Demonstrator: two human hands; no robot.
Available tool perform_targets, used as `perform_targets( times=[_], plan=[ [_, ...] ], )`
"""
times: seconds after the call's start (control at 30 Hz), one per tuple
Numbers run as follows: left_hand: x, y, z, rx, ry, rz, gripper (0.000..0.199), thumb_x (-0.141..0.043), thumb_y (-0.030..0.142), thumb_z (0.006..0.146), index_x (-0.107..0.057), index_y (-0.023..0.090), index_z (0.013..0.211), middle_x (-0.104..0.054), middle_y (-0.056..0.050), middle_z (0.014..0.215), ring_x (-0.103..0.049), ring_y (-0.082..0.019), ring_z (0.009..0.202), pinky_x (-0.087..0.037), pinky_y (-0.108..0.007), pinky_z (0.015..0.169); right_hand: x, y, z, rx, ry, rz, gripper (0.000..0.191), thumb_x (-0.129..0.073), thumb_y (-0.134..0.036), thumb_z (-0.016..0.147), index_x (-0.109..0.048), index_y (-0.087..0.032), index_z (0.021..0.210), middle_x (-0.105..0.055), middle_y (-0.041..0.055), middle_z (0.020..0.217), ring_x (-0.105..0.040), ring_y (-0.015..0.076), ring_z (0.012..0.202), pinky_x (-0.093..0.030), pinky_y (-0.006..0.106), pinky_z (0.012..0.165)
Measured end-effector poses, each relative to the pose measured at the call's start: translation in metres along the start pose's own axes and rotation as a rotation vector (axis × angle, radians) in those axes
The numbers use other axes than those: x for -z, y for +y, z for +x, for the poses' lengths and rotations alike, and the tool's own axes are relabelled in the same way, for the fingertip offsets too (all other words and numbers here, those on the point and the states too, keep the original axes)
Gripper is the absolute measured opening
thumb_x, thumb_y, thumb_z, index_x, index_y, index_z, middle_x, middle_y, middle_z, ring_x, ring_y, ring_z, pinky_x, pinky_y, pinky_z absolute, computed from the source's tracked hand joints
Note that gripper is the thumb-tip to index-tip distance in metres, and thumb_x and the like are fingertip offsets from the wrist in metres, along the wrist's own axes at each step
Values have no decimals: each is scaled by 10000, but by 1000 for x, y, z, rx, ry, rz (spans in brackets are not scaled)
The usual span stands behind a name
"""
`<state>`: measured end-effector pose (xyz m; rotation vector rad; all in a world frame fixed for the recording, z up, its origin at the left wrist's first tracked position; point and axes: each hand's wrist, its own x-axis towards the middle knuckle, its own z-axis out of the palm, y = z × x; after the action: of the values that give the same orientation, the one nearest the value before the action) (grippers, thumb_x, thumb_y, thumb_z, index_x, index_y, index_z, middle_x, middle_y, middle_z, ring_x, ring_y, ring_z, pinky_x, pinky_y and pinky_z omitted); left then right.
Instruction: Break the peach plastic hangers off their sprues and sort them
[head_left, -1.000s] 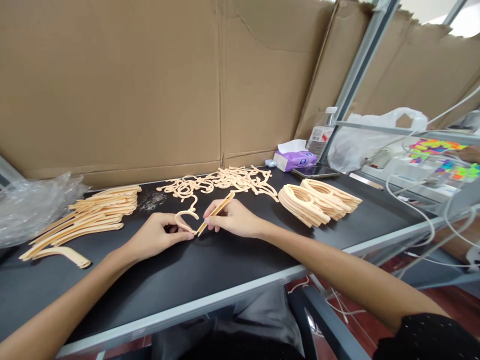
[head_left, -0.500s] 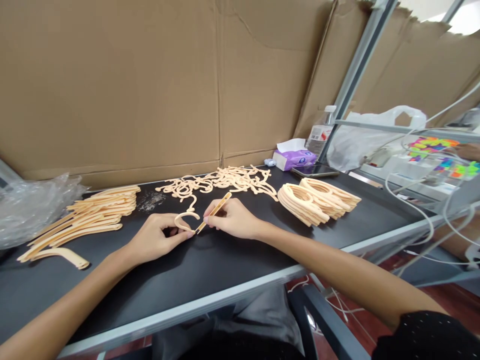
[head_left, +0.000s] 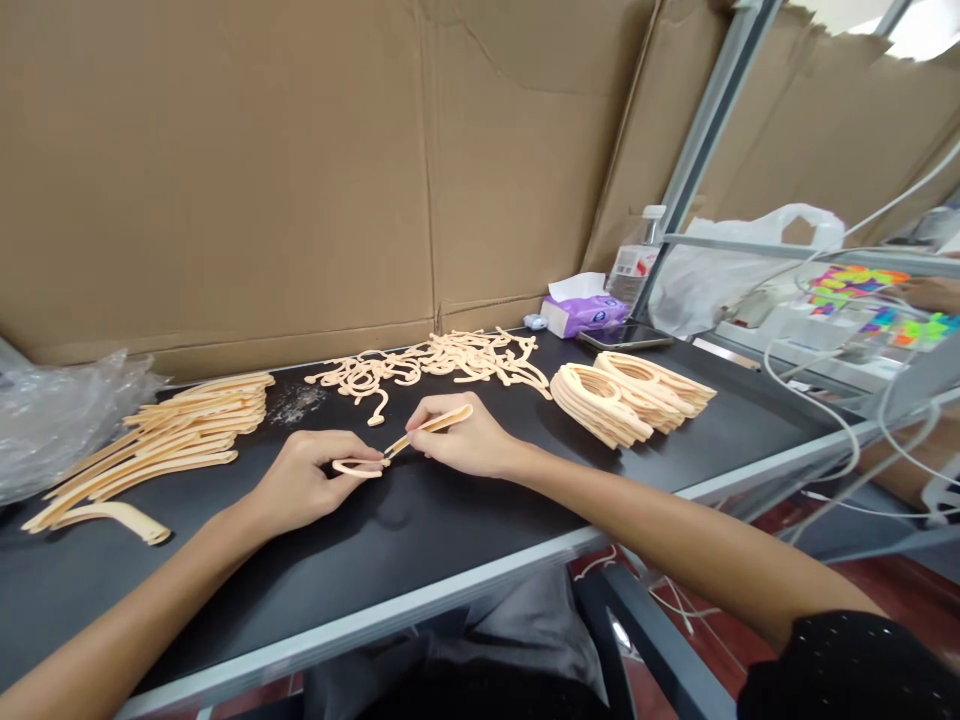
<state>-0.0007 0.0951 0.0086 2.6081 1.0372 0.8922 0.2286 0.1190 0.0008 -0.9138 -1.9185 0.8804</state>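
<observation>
My left hand (head_left: 311, 482) pinches a curved cream plastic hook (head_left: 358, 470) between thumb and fingers; it looks like a hanger hook. My right hand (head_left: 465, 438) grips a slim, grooved cream plastic strip (head_left: 442, 421) like a pen, slanting down to the left. The strip's thin tip meets the hook's end just beyond my left fingertips; whether they are joined is too small to tell. Behind the hands lies a loose pile of similar hooks (head_left: 480, 355), one of them lying closer to me.
Long cream strips (head_left: 172, 430) lie at the left beside clear plastic wrap (head_left: 67, 420). Stacked cream ringed pieces (head_left: 600, 400) sit at the right. Behind them are a phone (head_left: 626, 336), a purple tissue pack (head_left: 585, 312) and a bottle (head_left: 637, 262). White cables hang beyond the table's right end.
The hook in my left hand has tipped from upright to nearly flat. My right hand has tilted the strip lower, its tip now against the hook's end. The view has shifted slightly.
</observation>
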Motion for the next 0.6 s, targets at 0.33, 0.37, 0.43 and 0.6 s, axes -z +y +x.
perform_targets(
  times=[0.33, 0.37, 0.43, 0.6],
  plan=[
    [-2, -3, 1, -148, 34, 39, 152, -630, 208, 891, -774, 186, 933, -729, -47, 834, -672, -125, 718, -511, -204, 655, 6, -1, 3, -47, -88, 76, 75, -589, -125, 744, -655, -154, 723, -614, -23, 624, -540, 98, 591, -382, 221, 564],
    [-2, -3, 1, -154, 38, 42, 152, -632, 202, 890, -775, 190, 940, -726, -49, 853, -672, -125, 730, -514, -205, 663, 6, -1, 3, -52, -90, 82, 74, -591, -123, 742, -655, -155, 724, -616, -23, 630, -541, 97, 595, -386, 221, 569],
    [-2, -4, 1, -169, 45, 51, 150, -638, 194, 887, -776, 198, 943, -724, -50, 884, -674, -127, 755, -520, -209, 682, 7, -3, 3, -62, -92, 90, 74, -592, -118, 740, -654, -155, 724, -619, -25, 640, -542, 94, 598, -390, 221, 576],
    [-4, -7, 0, -200, 40, 66, 167, -635, 172, 890, -761, 196, 996, -727, -52, 902, -671, -138, 803, -526, -222, 715, 9, -6, 3, -72, -86, 84, 70, -604, -123, 743, -667, -155, 741, -623, -25, 644, -544, 94, 610, -389, 223, 589]
  ],
)
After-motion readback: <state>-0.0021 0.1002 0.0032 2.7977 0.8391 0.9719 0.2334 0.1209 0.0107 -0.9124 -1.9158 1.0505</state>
